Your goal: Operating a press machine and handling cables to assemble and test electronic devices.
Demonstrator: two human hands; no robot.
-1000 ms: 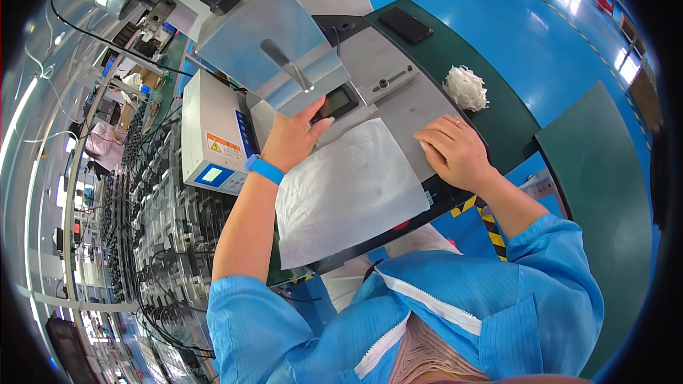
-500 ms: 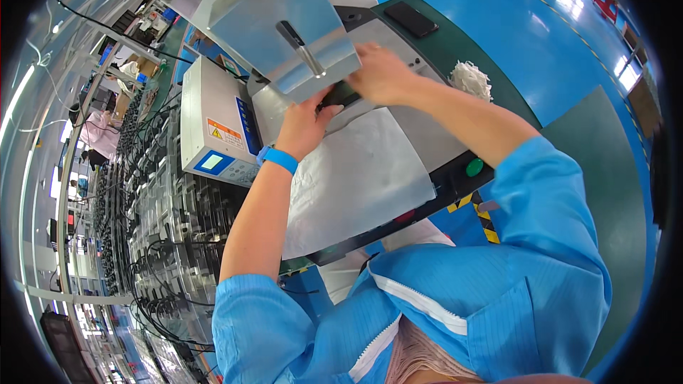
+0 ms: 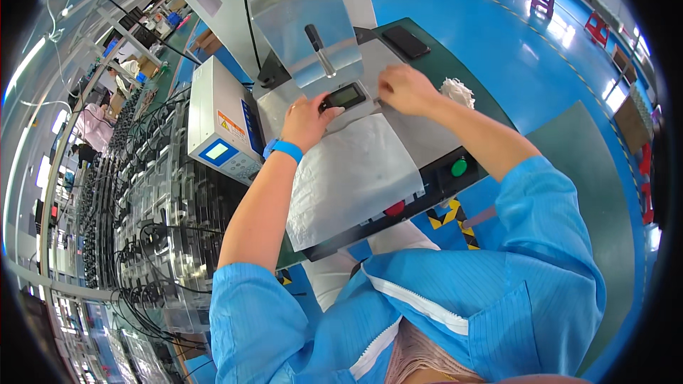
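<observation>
A small black device with a grey display window (image 3: 346, 95) sits beneath the large metal block (image 3: 309, 28) of a press. My left hand (image 3: 304, 124), with a blue band at its wrist, has its thumb and fingers closed on the device's left end. Just right of the device is my right hand (image 3: 407, 90), its fingers curled together; whether something small is between them is hidden. A white sheet (image 3: 356, 171) lies over the front of the press base, close below my left hand.
Left of the press stands a white control box (image 3: 213, 117) with a lit screen. A green button (image 3: 459, 167) and a red button (image 3: 395, 209) are on the front edge. A black phone (image 3: 406, 42) and a white stringy heap (image 3: 457, 92) lie at right. Racks with cables (image 3: 163, 235) fill the left.
My right hand has drawn back to the right from under the metal block. The device's display now shows. My left hand stays at its left end, and the view has shifted.
</observation>
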